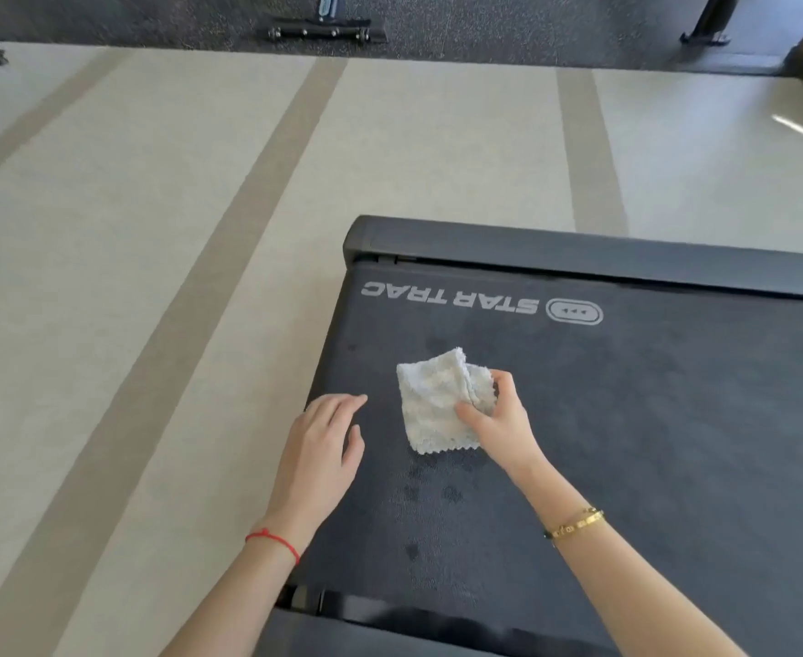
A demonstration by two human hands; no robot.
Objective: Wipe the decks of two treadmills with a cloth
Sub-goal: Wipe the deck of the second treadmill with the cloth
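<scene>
The right hand [494, 419] is pinching the small pale fluffy cloth [437, 405] on the dark grey treadmill deck [650, 443] near its far-left corner; the left hand [323, 443] is hovering flat-fingered, holding nothing. Damp blotches are showing, so wiping looks barely begun; only 1 treadmill is in view.

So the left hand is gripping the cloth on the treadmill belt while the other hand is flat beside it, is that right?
Not quite: the head view shows the right hand gripping the cloth on the treadmill belt. The left hand is the one lying flat beside it, near the belt's edge.
</scene>
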